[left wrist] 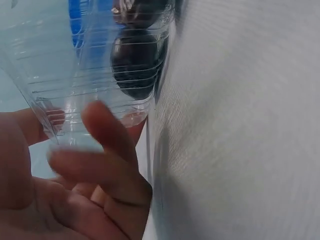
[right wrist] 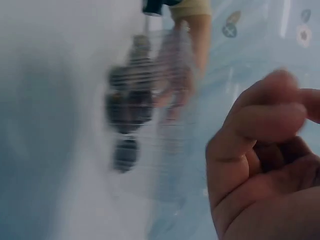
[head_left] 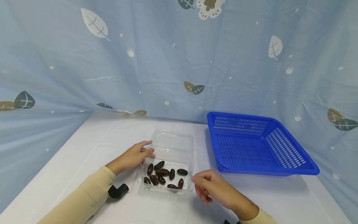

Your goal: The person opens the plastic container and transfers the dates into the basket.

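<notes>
A clear plastic clamshell box (head_left: 183, 185) sits on the white table, its lid (head_left: 173, 140) folded back away from me. Several dark brown, wrinkled dates (head_left: 162, 172) lie spread over its base. My left hand (head_left: 134, 157) is at the box's left side by the hinge, fingers loosely bent and right at the plastic. In the left wrist view its fingers (left wrist: 117, 145) overlap the ribbed clear wall, with dates (left wrist: 135, 62) showing through. My right hand (head_left: 213, 188) hovers just off the box's right front corner, fingers loosely curled around nothing; the right wrist view shows this hand (right wrist: 265, 165) apart from the box.
A blue perforated plastic basket (head_left: 243, 152) stands to the right of the box, near the back of the table (head_left: 112, 130). Behind and beside the table hangs a light blue curtain (head_left: 167, 62) with leaf prints. Black wrist gear (head_left: 118, 190) is on my left sleeve.
</notes>
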`<action>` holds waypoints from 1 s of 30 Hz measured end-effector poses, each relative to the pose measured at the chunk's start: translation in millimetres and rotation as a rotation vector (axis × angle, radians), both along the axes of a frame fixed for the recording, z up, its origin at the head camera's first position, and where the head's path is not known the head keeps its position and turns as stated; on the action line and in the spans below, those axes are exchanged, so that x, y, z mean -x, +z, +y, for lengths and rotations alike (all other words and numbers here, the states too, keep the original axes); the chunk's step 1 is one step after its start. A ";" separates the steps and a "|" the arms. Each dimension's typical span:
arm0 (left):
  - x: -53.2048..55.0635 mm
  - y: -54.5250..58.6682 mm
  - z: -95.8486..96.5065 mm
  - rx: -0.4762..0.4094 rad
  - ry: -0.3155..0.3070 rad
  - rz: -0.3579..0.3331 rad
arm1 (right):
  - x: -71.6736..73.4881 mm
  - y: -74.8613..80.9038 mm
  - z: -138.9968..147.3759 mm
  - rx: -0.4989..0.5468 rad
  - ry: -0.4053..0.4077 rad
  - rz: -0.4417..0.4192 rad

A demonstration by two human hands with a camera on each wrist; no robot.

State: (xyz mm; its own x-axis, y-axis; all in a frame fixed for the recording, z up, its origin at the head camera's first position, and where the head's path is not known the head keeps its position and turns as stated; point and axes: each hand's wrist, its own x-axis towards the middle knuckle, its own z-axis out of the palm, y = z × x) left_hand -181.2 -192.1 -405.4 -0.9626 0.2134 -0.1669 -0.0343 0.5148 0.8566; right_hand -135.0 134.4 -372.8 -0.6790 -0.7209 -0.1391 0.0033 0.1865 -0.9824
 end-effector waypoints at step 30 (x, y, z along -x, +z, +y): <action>-2.9 -8.2 -2.3 -0.269 0.021 -0.201 | 55.2 -24.1 -75.2 -0.246 0.020 0.645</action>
State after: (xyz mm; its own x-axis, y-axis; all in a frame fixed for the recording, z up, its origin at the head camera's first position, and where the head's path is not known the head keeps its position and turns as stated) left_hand -178.4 -194.4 -413.6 -0.9207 0.2559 -0.2946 -0.2250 0.2686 0.9366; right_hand -190.2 59.2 -396.9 -0.6679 -0.7334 0.1269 -0.5731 0.3980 -0.7163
